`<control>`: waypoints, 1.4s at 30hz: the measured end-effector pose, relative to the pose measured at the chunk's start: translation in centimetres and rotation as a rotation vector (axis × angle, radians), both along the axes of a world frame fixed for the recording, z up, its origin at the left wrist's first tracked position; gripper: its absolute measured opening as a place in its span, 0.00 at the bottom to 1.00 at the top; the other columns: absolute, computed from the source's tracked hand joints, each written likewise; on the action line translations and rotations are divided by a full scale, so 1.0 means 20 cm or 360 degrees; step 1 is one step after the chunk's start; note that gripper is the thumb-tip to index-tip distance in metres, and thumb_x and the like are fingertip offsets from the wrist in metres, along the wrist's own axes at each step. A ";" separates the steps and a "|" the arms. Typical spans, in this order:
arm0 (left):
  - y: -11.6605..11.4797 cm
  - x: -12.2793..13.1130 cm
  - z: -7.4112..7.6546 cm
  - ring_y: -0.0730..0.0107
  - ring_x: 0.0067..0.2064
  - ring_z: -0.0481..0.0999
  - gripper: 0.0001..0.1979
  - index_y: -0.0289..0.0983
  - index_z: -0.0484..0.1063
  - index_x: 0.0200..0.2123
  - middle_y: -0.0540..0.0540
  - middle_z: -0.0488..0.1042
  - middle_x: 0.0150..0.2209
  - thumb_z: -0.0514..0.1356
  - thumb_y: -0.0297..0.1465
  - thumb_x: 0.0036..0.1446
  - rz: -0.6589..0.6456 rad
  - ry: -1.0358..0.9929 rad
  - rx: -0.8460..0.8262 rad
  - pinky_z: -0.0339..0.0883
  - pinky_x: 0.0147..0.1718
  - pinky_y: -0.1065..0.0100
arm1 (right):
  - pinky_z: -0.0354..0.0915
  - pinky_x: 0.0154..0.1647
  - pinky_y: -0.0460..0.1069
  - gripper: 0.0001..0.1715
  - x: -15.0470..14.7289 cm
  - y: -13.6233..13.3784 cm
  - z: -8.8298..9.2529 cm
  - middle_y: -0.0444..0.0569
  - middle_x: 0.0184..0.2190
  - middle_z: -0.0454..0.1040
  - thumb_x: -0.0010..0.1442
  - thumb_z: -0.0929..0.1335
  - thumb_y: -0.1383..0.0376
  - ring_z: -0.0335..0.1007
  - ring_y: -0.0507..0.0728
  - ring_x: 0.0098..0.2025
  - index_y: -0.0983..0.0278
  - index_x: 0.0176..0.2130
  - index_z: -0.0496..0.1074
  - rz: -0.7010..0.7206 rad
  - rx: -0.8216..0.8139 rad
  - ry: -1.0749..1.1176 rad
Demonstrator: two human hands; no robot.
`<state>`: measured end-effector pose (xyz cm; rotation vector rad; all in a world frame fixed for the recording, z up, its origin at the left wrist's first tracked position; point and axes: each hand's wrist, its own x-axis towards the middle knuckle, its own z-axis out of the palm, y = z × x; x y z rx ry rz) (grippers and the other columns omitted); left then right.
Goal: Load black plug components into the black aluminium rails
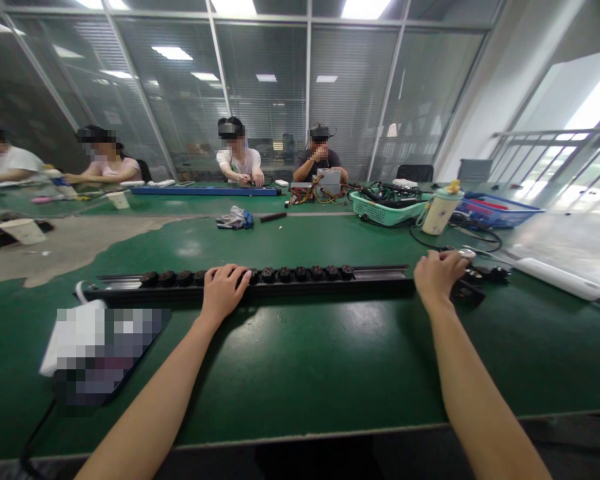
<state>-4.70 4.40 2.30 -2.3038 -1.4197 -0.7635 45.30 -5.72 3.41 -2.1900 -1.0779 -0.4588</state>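
A long black rail (pixel 380 285) with a row of round black socket-like modules (pixel 285 273) in its channel lies across the green table. My left hand (pixel 224 290) is closed over the rail, left of its middle, fingers bent over the modules and hiding some of them. Beyond the rail's right end, my right hand (pixel 439 272) is curled with its fingers pressed together, beside a small heap of black parts (pixel 473 287). What its fingers hold, if anything, is hidden.
A phone (pixel 130 353) and a white box-shaped item (pixel 77 333) lie at left. Farther back are a grey-blue glove (pixel 235 218), a green basket (pixel 387 210) of cables, a cup (pixel 441 210) and a blue basket (pixel 503 210). Several people sit across the table (pixel 300 373).
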 end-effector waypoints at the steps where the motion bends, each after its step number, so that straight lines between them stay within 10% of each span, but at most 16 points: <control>1: 0.00 0.00 0.00 0.53 0.53 0.74 0.22 0.42 0.78 0.49 0.40 0.79 0.50 0.46 0.44 0.72 0.0000 0.0002 -0.0001 0.55 0.56 0.50 | 0.57 0.55 0.67 0.25 -0.07 0.02 0.01 0.71 0.54 0.62 0.68 0.58 0.62 0.54 0.74 0.57 0.72 0.52 0.75 0.0096 0.0027 -0.0112; 9: -0.01 0.00 0.01 0.54 0.53 0.74 0.22 0.42 0.78 0.49 0.41 0.79 0.51 0.46 0.43 0.72 0.0000 0.0018 0.0006 0.56 0.56 0.50 | 0.61 0.50 0.58 0.24 -0.60 0.13 -0.08 0.59 0.41 0.70 0.72 0.58 0.55 0.63 0.66 0.46 0.64 0.51 0.75 0.0959 -0.0191 -0.0498; 42: 0.00 0.00 0.00 0.53 0.54 0.74 0.22 0.43 0.78 0.49 0.41 0.79 0.50 0.46 0.44 0.72 0.0001 -0.0007 -0.0019 0.56 0.56 0.50 | 0.61 0.48 0.55 0.17 -0.59 0.20 -0.14 0.57 0.39 0.75 0.70 0.62 0.59 0.66 0.64 0.44 0.63 0.47 0.76 0.1034 -0.0125 -0.0249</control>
